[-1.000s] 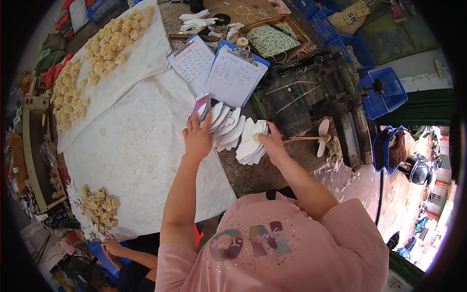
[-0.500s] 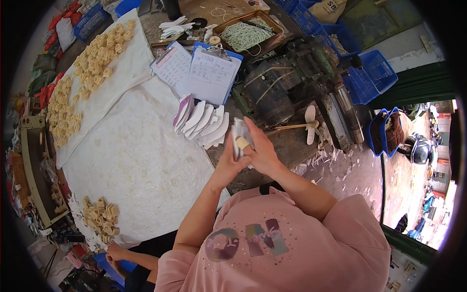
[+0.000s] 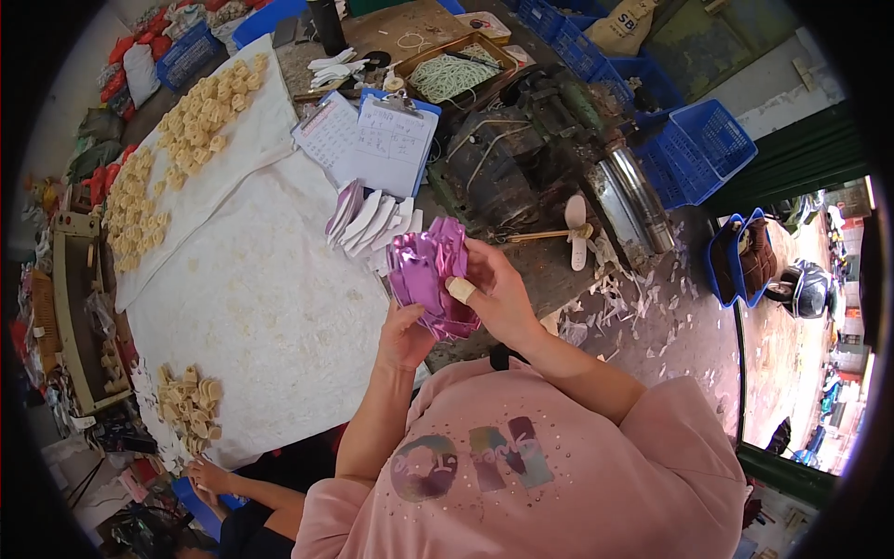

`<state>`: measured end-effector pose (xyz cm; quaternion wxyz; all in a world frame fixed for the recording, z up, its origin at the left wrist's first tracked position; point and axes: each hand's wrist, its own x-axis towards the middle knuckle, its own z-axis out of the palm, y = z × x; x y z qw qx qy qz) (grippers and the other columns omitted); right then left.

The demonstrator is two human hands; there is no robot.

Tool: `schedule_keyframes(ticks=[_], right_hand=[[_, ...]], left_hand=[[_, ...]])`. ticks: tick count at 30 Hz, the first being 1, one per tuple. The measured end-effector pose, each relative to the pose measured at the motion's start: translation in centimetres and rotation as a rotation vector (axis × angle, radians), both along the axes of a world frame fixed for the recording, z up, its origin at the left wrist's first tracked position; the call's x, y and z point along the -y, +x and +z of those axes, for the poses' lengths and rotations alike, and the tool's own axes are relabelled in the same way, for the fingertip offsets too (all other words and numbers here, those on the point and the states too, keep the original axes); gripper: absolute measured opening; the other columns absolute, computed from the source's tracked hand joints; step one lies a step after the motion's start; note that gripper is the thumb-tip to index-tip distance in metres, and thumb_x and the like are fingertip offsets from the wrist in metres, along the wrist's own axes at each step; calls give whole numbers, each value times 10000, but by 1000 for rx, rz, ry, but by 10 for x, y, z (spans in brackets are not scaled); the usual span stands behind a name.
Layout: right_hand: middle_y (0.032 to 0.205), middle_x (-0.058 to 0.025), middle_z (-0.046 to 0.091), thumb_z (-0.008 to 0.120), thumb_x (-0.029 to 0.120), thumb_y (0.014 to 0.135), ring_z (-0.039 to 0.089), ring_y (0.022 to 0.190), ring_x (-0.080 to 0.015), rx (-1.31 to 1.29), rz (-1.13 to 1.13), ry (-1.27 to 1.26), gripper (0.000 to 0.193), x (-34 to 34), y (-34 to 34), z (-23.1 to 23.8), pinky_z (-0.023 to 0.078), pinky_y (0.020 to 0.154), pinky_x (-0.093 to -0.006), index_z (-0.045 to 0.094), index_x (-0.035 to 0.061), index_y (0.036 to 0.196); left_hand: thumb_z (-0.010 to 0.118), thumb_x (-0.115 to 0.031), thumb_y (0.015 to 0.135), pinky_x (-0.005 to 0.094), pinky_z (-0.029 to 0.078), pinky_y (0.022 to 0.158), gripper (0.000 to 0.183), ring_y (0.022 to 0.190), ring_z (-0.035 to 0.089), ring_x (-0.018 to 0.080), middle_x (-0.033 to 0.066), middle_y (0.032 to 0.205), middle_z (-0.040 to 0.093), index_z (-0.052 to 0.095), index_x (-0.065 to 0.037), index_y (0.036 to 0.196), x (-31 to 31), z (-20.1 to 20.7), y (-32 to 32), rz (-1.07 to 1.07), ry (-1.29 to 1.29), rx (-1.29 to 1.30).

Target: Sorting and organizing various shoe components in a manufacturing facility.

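Between both my hands is a bundle of shiny purple-pink cut pieces, bent and layered against each other. My left hand grips its lower left side, with the thumb on the front. On the right edge my right hand is closed round the bundle, a beige wrap on its thumb. Just beyond, a fanned row of white curved pieces, with purple ones at its left end, lies at the edge of the white cloth.
Clipboards with papers lie behind the fanned pieces. A dark greasy machine stands right of them, near a pale sole-shaped piece. Many beige pieces cover the cloth's far left. Another person's hands are at the lower left.
The bundle, earlier seen edge-on and whitish between my hands, now shows its purple faces. My hands have moved apart around it. The view has shifted slightly.
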<state>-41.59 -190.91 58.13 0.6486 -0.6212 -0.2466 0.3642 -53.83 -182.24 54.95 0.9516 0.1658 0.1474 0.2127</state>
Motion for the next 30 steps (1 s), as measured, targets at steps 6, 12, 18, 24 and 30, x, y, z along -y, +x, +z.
schedule_keyframes(ticks=[6,12,18,24,30], right_hand=[[975,-95,545,657,30,764,552,896,-147,86,-51,20,591,24,3,8,453,775,-277,357,3,1273],[936,-58,551,649,45,792,544,841,-114,-346,-150,112,483,39,12,29,450,754,-254,419,11,1216],[945,-36,581,589,152,870,534,847,-88,-314,108,48,231,60,42,28,448,754,-243,540,9,1046],[976,-31,579,564,140,885,528,873,-80,-485,-110,188,208,71,48,20,437,801,-246,526,17,1048],[1024,-75,575,676,115,783,553,948,-129,-146,69,142,441,78,59,32,444,844,-284,451,12,1147]], left_hand=[[578,-27,739,324,440,881,496,1017,556,177,88,1125,557,431,-2,1213,24,18,8,17,290,-268],[650,-19,715,312,454,852,481,986,567,168,81,1077,577,473,-4,1161,46,30,17,96,273,-336],[648,-131,735,372,482,837,528,987,578,208,84,1104,565,432,-39,1208,73,24,31,118,213,-238],[607,-107,768,381,464,874,486,1014,561,212,66,1119,551,425,-61,1216,78,38,49,258,95,-234],[612,-114,795,390,454,897,456,1039,550,206,72,1124,547,429,-64,1209,86,37,55,265,165,-274]])
